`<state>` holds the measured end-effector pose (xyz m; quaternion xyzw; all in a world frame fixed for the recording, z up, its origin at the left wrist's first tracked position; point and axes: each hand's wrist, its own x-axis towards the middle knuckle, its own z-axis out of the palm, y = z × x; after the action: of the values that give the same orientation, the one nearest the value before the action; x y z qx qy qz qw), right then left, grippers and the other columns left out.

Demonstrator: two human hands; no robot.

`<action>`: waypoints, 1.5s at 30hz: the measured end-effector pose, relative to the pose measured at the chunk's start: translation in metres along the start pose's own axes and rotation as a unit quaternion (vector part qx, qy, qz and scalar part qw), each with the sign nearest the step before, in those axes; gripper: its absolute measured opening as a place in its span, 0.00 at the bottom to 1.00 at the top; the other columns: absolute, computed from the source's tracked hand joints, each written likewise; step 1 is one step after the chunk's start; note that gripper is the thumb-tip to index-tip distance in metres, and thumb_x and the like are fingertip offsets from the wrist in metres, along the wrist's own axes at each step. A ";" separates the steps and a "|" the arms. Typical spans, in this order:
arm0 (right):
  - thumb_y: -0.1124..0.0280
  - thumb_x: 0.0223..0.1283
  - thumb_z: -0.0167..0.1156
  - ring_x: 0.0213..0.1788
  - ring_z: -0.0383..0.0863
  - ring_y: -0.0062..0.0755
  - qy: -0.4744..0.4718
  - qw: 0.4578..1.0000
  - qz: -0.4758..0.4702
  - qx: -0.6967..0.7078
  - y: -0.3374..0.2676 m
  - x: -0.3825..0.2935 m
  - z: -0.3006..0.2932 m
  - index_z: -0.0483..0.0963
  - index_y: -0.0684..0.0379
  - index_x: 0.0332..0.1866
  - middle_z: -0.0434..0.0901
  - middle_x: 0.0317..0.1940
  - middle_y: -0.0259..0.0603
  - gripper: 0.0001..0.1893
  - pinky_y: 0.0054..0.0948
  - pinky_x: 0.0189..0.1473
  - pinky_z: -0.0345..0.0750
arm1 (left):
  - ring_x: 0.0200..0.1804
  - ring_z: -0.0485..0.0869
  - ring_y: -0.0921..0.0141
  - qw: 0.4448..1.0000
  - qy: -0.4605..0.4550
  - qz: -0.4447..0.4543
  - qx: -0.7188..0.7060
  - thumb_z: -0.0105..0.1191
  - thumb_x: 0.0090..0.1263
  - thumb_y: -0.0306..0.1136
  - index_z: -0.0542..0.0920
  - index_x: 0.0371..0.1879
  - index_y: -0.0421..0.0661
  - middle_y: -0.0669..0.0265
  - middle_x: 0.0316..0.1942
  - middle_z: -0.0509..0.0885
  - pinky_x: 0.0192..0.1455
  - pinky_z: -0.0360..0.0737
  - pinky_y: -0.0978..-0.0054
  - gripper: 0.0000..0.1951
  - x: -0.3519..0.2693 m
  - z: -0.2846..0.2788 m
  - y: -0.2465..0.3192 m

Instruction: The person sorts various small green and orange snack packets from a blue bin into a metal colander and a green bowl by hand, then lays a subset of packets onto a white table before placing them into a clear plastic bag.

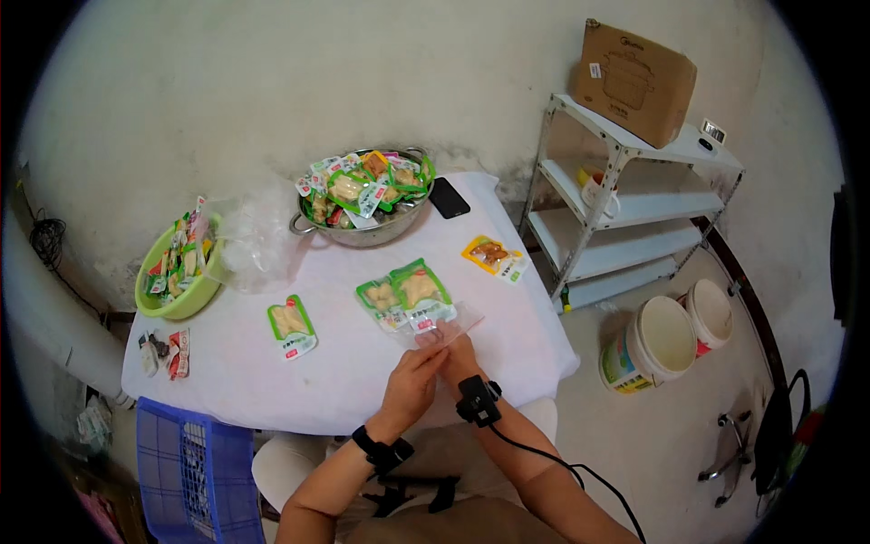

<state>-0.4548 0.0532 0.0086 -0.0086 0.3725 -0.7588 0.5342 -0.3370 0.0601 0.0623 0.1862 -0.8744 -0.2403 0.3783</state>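
My left hand (412, 382) pinches the edge of a clear plastic bag (467, 317) close to my right wrist. The fingers of my right hand (457, 350) show through the bag's film, and their exact grip is unclear. Just beyond them, two green-edged vacuum packs of pale food lie side by side on the white tablecloth: a left pack (382, 297) and a right pack (419, 288). The bag's film reaches the lower ends of these packs. Another green-edged pack (291, 325) lies apart to the left. A yellow-edged pack (492, 256) of brown food lies to the right.
A metal colander (367, 236) heaped with packs stands at the back beside a black phone (450, 198). To its left are crumpled clear bags (262, 234) and a green basin (178, 309) of packs. Small packs (179, 353) lie at front left. A metal shelf (635, 211) stands right.
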 end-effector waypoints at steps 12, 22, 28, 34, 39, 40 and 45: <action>0.76 0.59 0.40 0.60 0.61 0.36 -0.100 0.993 -0.044 0.037 0.000 -0.035 -0.009 0.49 0.67 0.64 0.57 0.60 0.50 0.26 0.30 0.59 0.64 | 0.44 0.75 0.62 0.998 0.009 -0.031 -0.061 0.46 0.52 0.14 0.78 0.44 0.43 0.62 0.45 0.77 0.45 0.74 0.71 0.19 -0.003 -0.001 -0.003; 0.77 0.55 0.44 0.63 0.55 0.37 -0.098 0.992 -0.037 0.069 -0.002 -0.026 -0.007 0.52 0.69 0.62 0.57 0.59 0.45 0.27 0.35 0.62 0.60 | 0.44 0.74 0.61 0.996 0.010 -0.043 -0.075 0.46 0.52 0.15 0.77 0.44 0.43 0.63 0.46 0.77 0.46 0.73 0.70 0.19 -0.002 0.000 -0.007; 0.74 0.58 0.47 0.61 0.58 0.37 -0.098 0.994 -0.007 0.042 -0.016 -0.021 0.000 0.57 0.64 0.60 0.60 0.57 0.39 0.23 0.42 0.61 0.61 | 0.44 0.74 0.61 0.996 0.006 -0.031 -0.079 0.46 0.52 0.15 0.77 0.45 0.42 0.61 0.46 0.76 0.47 0.73 0.70 0.19 0.004 0.001 -0.003; 0.71 0.61 0.44 0.61 0.59 0.38 -0.094 0.995 0.017 0.039 -0.025 -0.019 0.010 0.58 0.60 0.60 0.63 0.56 0.40 0.21 0.41 0.59 0.63 | 0.44 0.75 0.61 0.997 0.023 -0.021 -0.073 0.46 0.53 0.15 0.77 0.44 0.41 0.60 0.45 0.77 0.46 0.73 0.71 0.19 0.008 0.001 -0.002; 0.66 0.64 0.37 0.62 0.59 0.38 -0.154 0.984 0.063 0.067 -0.008 -0.026 -0.001 0.55 0.57 0.63 0.60 0.60 0.40 0.22 0.38 0.60 0.62 | 0.44 0.75 0.61 0.997 0.040 -0.022 -0.067 0.47 0.53 0.16 0.77 0.44 0.41 0.61 0.45 0.77 0.46 0.74 0.71 0.18 0.009 -0.001 -0.004; 0.65 0.65 0.35 0.62 0.58 0.37 -0.150 0.986 0.054 0.057 -0.007 -0.028 0.004 0.53 0.56 0.64 0.58 0.62 0.41 0.23 0.37 0.61 0.61 | 0.44 0.75 0.61 0.997 0.040 -0.024 -0.068 0.47 0.53 0.16 0.77 0.44 0.41 0.61 0.45 0.77 0.46 0.74 0.71 0.18 0.009 -0.002 -0.004; 0.67 0.64 0.37 0.54 0.68 0.35 -0.121 0.991 -0.019 0.057 -0.015 -0.024 0.028 0.54 0.59 0.63 0.66 0.54 0.41 0.22 0.33 0.57 0.65 | 0.44 0.75 0.61 0.996 0.039 -0.020 -0.079 0.47 0.53 0.16 0.77 0.44 0.41 0.60 0.45 0.77 0.45 0.74 0.71 0.18 0.011 -0.005 -0.003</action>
<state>-0.4448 0.0592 0.0465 -0.0765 0.2612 -0.7820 0.5606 -0.3398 0.0501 0.0703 0.1822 -0.8335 -0.3086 0.4205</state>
